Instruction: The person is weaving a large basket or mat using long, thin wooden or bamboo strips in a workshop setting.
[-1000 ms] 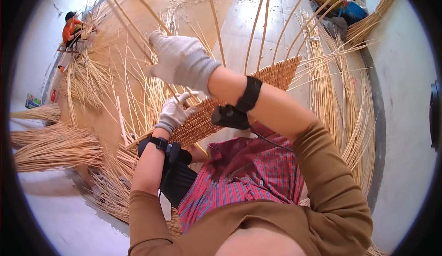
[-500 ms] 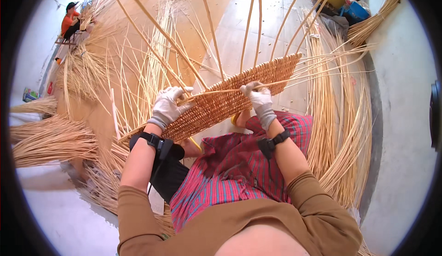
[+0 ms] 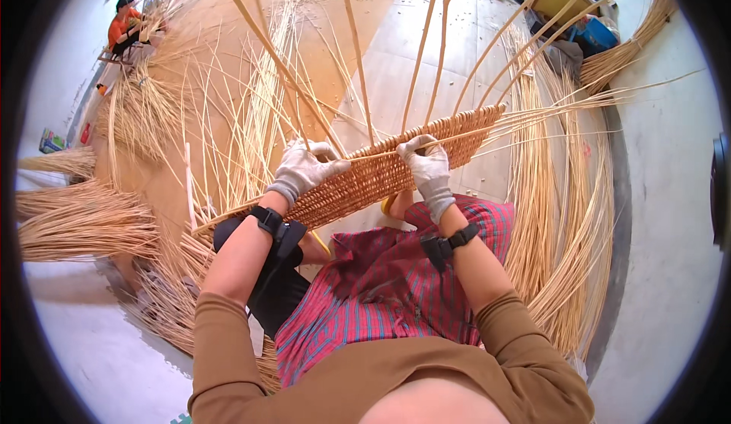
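A tan woven wicker panel (image 3: 365,188) slants across my lap, its upper edge rising to the right. Stiff upright stakes (image 3: 358,51) stick out from that edge, pointing away from me. My left hand (image 3: 311,171), in a white glove, is closed at the panel's upper edge among the stakes, thumb pressed toward the left end of a thin wicker rod. My right hand (image 3: 428,169), gloved too, pinches this wicker rod (image 3: 375,155) farther right along the edge. Several loose rod ends (image 3: 548,104) trail off past the panel's right end. Fingertips behind the panel are hidden.
Long loose rods (image 3: 533,218) lie on the floor to my right. Bundles of rods (image 3: 87,222) are at the left. A person in orange (image 3: 122,28) sits at the far left. A blue bucket (image 3: 598,35) and a rod bundle (image 3: 632,43) stand far right.
My left hand has shifted right along the panel's upper edge, its thumb now stretched toward my right hand. The panel's right end and the stakes have tipped slightly; the right hand stays nearly in place.
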`<state>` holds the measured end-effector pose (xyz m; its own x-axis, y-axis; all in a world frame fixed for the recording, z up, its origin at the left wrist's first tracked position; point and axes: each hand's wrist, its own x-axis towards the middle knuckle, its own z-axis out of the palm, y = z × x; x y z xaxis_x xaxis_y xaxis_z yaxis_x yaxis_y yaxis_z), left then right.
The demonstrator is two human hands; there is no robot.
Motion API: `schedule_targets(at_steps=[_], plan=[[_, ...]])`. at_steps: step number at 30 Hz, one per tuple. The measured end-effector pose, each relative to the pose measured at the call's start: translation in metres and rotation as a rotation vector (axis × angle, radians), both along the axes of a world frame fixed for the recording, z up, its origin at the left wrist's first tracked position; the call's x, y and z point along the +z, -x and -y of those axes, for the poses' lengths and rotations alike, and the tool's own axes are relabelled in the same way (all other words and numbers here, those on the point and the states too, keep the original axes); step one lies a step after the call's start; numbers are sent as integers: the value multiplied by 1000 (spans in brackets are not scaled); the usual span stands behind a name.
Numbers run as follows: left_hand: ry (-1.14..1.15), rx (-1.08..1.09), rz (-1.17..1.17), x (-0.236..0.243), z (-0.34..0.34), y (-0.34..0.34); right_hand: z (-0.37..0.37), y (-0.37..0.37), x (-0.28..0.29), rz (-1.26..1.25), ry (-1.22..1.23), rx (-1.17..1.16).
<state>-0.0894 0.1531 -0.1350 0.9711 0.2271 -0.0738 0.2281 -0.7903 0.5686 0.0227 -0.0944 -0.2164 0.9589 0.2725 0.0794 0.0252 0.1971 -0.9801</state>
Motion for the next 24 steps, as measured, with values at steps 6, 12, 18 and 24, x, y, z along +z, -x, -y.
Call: schedule_targets(at_steps=[6,12,18,24], plan=[[54,-10,-38,0,1,-4,3,46,28,83,-2,-100],[-172,-25,104,-5,-1,0,-3,113,92,746,183,-12],[162,-92,212,-16,-9,5,-55,6,118,843,752,155],[224,-227,446,-7,-7,8,-135,-20,140,985,1637,320]])
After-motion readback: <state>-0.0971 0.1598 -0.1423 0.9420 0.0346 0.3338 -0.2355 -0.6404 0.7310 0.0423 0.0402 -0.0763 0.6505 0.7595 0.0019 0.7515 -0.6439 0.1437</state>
